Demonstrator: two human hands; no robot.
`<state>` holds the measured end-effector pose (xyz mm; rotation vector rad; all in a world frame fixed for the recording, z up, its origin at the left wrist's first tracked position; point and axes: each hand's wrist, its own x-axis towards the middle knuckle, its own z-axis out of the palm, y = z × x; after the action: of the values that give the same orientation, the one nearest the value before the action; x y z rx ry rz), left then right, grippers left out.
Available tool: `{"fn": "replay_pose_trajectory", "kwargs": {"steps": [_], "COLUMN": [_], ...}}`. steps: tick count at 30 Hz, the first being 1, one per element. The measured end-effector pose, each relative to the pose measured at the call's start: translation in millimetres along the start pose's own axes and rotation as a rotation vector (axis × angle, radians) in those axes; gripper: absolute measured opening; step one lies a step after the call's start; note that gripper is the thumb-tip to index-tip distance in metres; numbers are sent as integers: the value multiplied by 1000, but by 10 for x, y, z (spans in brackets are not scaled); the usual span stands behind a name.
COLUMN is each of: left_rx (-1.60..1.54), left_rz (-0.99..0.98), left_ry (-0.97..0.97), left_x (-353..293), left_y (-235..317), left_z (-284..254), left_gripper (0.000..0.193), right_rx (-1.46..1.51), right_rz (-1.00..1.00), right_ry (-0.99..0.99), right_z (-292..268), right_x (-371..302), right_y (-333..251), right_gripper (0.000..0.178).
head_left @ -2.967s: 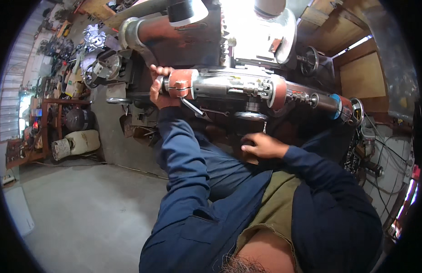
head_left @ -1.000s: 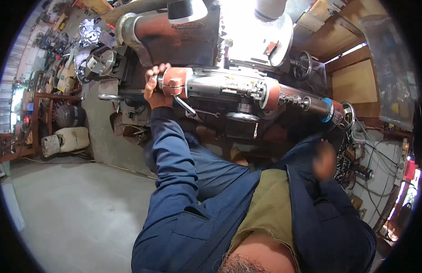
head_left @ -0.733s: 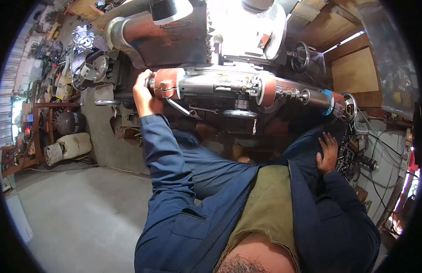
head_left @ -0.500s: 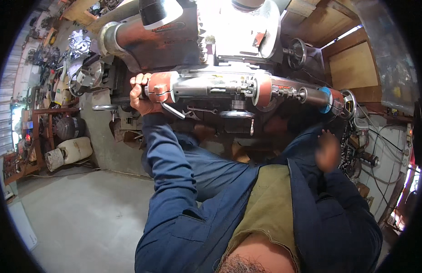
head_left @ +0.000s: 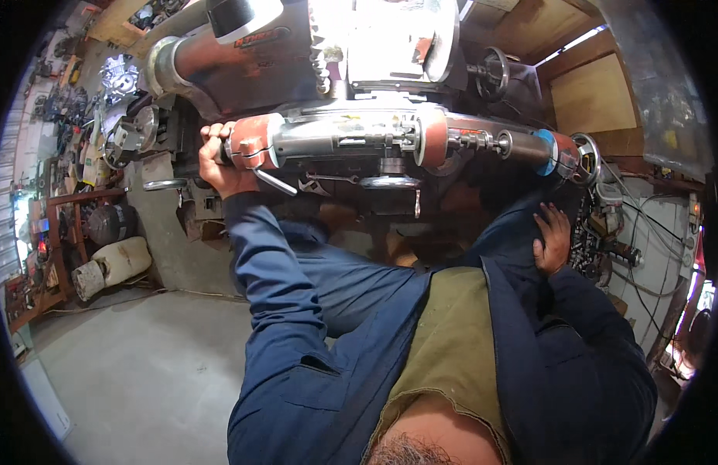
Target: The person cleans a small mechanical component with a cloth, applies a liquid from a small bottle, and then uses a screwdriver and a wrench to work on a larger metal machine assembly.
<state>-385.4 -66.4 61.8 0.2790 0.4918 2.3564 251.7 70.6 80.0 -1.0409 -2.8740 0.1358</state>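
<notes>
My left hand is curled round the left end of the machine's horizontal spindle, just outside a red clamp collar. Its fingertips go over the top and partly behind, out of sight. A short grey lever sticks out below that collar. Rightward, a bright steel cylinder runs to a second red collar. Under it is a small handwheel with a crank grip. My right hand lies on my right thigh, fingers spread, holding nothing.
An open-end wrench lies below the cylinder. At the right end are a blue-ringed fitting and a larger handwheel. A dark lamp head hangs above. On the left, a whitish jug lies beside a wooden rack.
My right hand, blurred before, has come to rest on the thigh with its fingers spread. The left hand keeps its place on the spindle end. The whole view has shifted slightly.
</notes>
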Motion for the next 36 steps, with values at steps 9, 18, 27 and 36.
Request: {"fn": "replay_pose_trajectory", "kwargs": {"steps": [9, 18, 27, 36], "left_rx": [227, 567, 53, 748], "left_rz": [-12, -200, -57, -215], "left_ry": [84, 424, 38, 421], "left_x": [-78, 109, 136, -10], "left_y": [3, 292, 20, 344], "left_z": [133, 138, -194, 268], "left_gripper": [24, 14, 29, 30], "right_rx": [20, 68, 62, 552], "right_rz": [42, 26, -6, -113], "right_ry": [11, 72, 72, -444], "right_z": [-40, -42, -56, 165], "right_x": [-46, -96, -174, 1122], "right_y": [7, 11, 66, -1384], "right_gripper": [57, 53, 53, 40]}}
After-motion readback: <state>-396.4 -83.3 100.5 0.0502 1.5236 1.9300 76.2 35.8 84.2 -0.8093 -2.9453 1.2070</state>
